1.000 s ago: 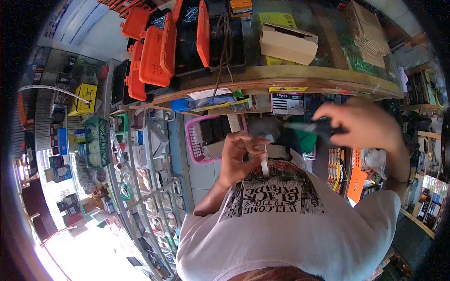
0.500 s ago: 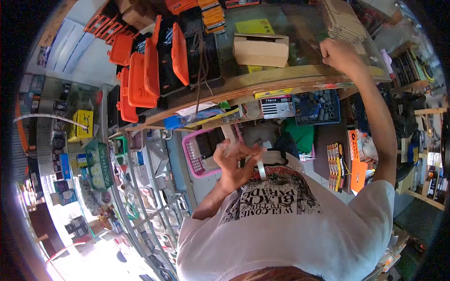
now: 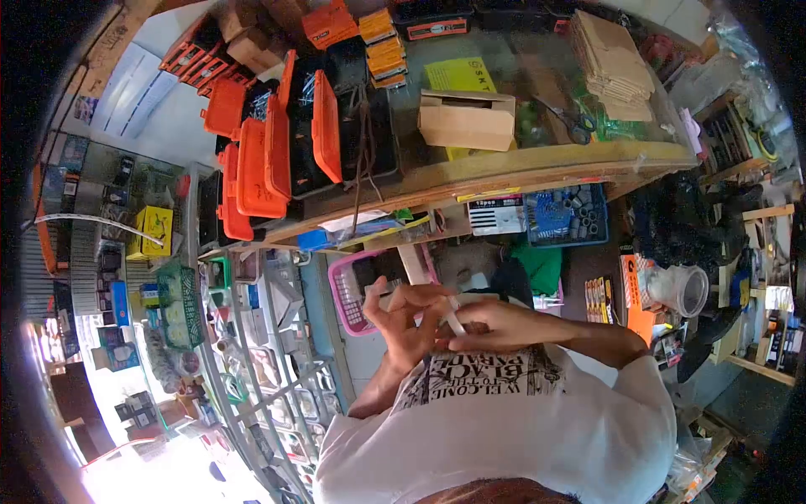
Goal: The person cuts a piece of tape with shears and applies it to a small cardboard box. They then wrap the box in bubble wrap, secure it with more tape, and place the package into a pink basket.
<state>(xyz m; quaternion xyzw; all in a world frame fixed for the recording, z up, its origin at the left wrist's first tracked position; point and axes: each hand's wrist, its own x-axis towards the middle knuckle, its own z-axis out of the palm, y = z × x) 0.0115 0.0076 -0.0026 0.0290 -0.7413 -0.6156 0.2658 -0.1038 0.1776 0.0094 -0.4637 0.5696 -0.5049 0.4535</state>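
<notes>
White strip (image 3: 455,319) | L grip (image 3: 403,326) pinching it | R grip (image 3: 504,326) now at it, prev. o/ counter (image 3: 546,161); hold: can't tell

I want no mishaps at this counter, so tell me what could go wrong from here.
The small white strip is thin and could slip from the fingers of the left hand with the right hand working so close.
The long dark cord dangling over the pale wooden counter edge might snag an arm.
The open brown cardboard box sits near that edge and could be knocked off.
</notes>
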